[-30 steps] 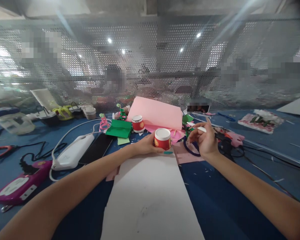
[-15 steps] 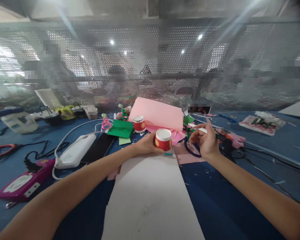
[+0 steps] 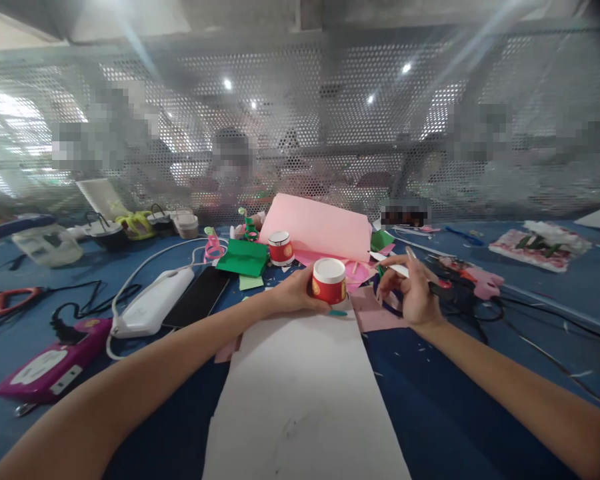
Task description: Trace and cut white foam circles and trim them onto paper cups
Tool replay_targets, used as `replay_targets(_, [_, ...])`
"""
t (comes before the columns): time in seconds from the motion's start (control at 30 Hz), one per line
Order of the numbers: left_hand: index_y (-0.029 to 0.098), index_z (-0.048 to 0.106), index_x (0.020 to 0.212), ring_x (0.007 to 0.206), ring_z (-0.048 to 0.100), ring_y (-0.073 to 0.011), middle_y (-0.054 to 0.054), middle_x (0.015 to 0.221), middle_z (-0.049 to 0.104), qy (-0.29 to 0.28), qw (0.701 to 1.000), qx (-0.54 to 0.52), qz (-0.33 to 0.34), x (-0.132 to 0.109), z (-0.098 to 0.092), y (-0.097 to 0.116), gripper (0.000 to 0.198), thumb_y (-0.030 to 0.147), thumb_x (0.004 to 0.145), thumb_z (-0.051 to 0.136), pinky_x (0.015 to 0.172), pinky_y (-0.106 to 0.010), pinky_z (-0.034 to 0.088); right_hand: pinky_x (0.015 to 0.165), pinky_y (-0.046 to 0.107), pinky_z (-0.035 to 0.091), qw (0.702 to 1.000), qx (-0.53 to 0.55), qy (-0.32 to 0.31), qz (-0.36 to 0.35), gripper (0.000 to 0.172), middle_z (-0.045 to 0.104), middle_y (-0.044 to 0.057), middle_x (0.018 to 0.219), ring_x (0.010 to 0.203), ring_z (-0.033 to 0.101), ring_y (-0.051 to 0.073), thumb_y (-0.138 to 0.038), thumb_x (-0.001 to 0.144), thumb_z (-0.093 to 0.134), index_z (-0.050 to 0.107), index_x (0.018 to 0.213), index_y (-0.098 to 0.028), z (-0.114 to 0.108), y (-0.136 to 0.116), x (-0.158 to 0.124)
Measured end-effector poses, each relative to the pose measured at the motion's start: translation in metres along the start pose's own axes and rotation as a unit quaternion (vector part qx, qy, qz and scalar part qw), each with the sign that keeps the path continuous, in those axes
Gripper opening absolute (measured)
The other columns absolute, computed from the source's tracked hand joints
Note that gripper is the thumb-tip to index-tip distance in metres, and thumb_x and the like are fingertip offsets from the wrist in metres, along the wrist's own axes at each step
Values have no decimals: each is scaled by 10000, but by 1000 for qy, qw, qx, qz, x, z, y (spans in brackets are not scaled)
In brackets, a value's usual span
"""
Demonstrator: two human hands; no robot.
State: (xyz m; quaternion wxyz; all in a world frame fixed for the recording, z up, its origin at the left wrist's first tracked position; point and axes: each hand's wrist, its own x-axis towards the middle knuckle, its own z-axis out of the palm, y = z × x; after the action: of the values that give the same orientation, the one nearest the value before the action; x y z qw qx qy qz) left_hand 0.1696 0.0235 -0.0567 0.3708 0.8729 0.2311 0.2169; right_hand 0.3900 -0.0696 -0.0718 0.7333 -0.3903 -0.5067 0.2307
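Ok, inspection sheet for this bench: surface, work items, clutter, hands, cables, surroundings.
Surface: blue tabletop, pale scraps scattered; white sheet in front of the person.
Work items: front red tub with white top, upright; rear red tub behind it to the left; slim white tool, blurred.
Clutter: green paper, pink sheet, black slab, clear container.
Hands: left hand grips the front red tub; right hand holds the slim white tool, apart from it.
Cables: white cable loops beside the white device; black plug sits in the purple power strip.
Surroundings: perforated screen behind the tabletop; blurred people beyond it.
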Motion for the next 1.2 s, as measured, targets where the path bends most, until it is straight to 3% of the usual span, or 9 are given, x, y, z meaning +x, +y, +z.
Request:
replay_targets(0.3, [175,453,1266,1106,579,-305,-129,1214,610,-3,1000,9,8,-1,-1,-2,811,420,587,824,949,-454,454,342,257,392,1000,-8,2,-6,442,535,-17,465,356,504,127,-605,852,435,637,791,-216,0,0,-2])
replay_targets(0.47, [232,152,1472,1201,514,-321,-134,1266,557,6,993,-76,95,-1,4,-6,1113,362,602,834,999,-481,415,348,266,380,1000,-21,-8,-6,467,539,-9,481,362,500,130,-606,872,417,641,814,-201,-6,4,-4])
replay_targets(0.57, [275,48,1490,1168,542,-311,-121,1223,574,-17,986,-117,120,-2,5,-7,1140,314,647,815,964,-467,446,346,263,381,1000,-6,1,4,467,533,-13,467,351,503,132,-602,881,399,636,815,-205,-8,5,-1])
replay_targets(0.73, [269,227,1436,1194,519,-314,-143,1318,499,-25,984,-120,131,-3,4,-5,963,301,664,801,959,-455,453,348,259,389,1000,6,3,-6,450,524,-9,451,353,494,131,-582,884,391,637,796,-215,-9,3,4])
replay_targets(0.9, [200,356,1328,1114,564,-300,-146,1199,575,-23,984,-120,129,-1,4,-7,853,336,628,825,907,-436,469,361,255,391,1000,25,2,2,438,531,-9,471,371,498,128,-555,891,388,643,839,-202,-9,0,4])
replay_targets(1.07, [192,434,1301,1187,521,-277,-144,1271,540,-6,978,-143,150,0,4,-7,526,451,864,571,983,-423,426,441,300,495,994,79,-6,72,313,621,14,566,470,595,170,-485,810,510,645,871,-210,-11,-8,9])
replay_targets(1.13, [202,454,1295,1230,490,-273,-137,1314,520,1,981,-136,136,0,3,-5,471,445,897,519,1022,-426,397,454,318,514,991,99,-24,89,279,648,32,602,496,623,187,-461,757,559,655,816,-206,-12,-13,13])
replay_targets(1.2, [213,454,1300,1229,497,-273,-131,1320,526,-2,982,-147,120,0,3,-5,481,425,880,559,1029,-433,394,367,291,455,991,95,-26,86,257,627,31,550,420,585,171,-447,746,576,658,752,-203,-14,-19,15])
